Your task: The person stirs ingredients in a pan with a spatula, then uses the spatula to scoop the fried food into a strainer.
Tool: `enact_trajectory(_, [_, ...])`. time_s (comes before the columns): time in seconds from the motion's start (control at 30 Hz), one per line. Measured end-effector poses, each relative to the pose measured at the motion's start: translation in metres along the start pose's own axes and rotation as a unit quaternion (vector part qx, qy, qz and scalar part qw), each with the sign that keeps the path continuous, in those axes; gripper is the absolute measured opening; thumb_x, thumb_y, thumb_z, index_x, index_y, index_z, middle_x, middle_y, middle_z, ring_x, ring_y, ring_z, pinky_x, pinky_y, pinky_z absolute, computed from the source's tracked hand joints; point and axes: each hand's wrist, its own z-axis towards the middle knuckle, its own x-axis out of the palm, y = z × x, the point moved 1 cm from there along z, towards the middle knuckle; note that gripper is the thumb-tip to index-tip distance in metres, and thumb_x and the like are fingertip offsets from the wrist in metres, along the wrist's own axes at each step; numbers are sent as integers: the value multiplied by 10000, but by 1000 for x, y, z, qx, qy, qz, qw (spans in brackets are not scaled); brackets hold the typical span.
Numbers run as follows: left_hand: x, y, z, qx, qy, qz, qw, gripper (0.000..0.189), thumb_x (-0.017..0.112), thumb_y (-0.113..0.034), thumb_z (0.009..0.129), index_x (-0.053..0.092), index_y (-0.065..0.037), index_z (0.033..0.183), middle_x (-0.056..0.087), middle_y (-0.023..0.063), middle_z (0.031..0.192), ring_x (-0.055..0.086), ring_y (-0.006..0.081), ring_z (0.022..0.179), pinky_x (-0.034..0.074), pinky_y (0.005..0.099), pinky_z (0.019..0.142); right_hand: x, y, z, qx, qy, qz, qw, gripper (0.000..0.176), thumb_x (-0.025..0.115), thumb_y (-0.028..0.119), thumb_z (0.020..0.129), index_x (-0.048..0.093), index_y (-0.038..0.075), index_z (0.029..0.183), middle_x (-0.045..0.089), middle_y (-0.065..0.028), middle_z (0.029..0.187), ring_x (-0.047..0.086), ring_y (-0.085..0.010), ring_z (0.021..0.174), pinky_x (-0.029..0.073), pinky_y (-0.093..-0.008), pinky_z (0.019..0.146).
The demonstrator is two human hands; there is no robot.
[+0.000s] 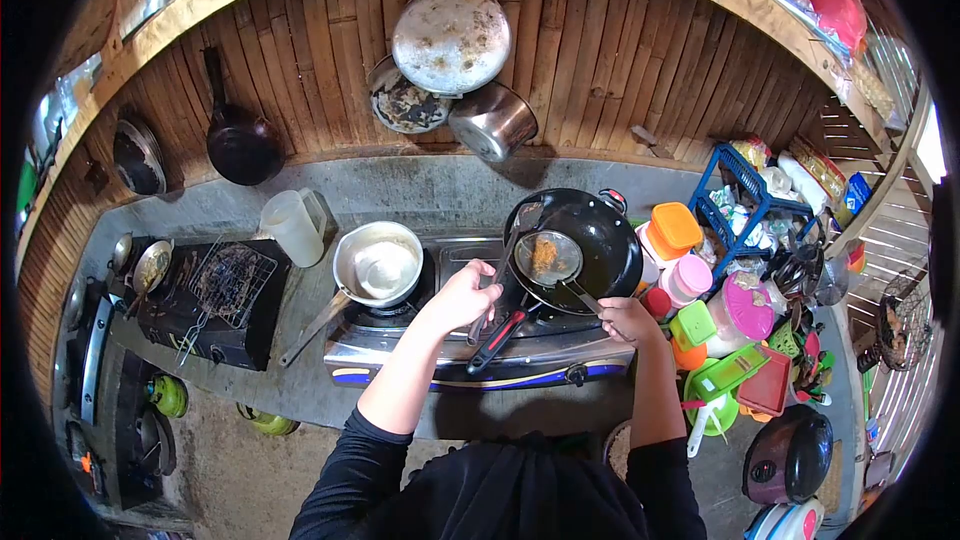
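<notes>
My left hand [462, 298] is closed around the handle of a metal spatula [522, 222], whose blade is at the left rim of a black wok [612, 250]. With my right hand [630, 322] I grip the handle of a round mesh strainer [566, 244]. The strainer is over the left part of the wok, and a small heap of orange-brown food [543, 255] lies in it. Oil appears to shine in the wok below. The wok stands on the right side of a gas stove [470, 360], its black and red handle [497, 342] pointing toward me.
A saucepan [378, 266] sits on the left burner, its handle sticking out front-left. Further left are a plastic jug [293, 228] and a grill rack [232, 282]. Plastic containers [688, 278] crowd the right side by a blue rack [745, 190]. Pots [494, 122] hang on the wall.
</notes>
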Motion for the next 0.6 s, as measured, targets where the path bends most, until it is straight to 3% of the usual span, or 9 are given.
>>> enact_trajectory(0.2, [1,0,0,9,2,-13,1000,310,504,-69,827,356,24,1084,501,36,573,493,113,470,411,260,423,-12,-2,-4,-7,-8,118,993,258,565,89,755,559,27,1006,510,3,590,460,-76,432,344,-187,382])
enact_trajectory(0.27, [1,-2,-2,10,4,-13,1000,312,504,-68,827,355,27,1085,500,34,572,493,111,471,411,259,422,-26,-2,-8,-23,-38,95,994,260,577,81,753,566,19,1005,518,-5,583,482,-84,445,371,-205,396])
enact_trajectory(0.37, [1,-3,-4,14,5,-11,1000,315,505,-68,828,353,29,1086,498,32,568,493,109,469,412,258,420,-48,7,-19,-94,-103,-137,981,217,545,59,751,584,14,959,541,-38,552,532,-108,462,410,-239,407])
enact_trajectory(0.53, [3,-8,-9,7,5,0,1000,307,505,-76,832,358,24,1082,499,30,558,489,107,456,411,257,419,-75,12,-44,-73,-177,-216,958,257,511,21,711,577,-11,958,563,-77,571,564,-147,465,443,-268,417])
enact_trajectory(0.6, [5,-7,-9,13,6,-6,1000,294,507,-86,835,368,16,1074,503,32,552,486,108,446,405,257,415,-78,14,-49,-55,-174,-280,942,263,531,31,724,596,18,979,552,-49,573,522,-106,448,405,-243,400])
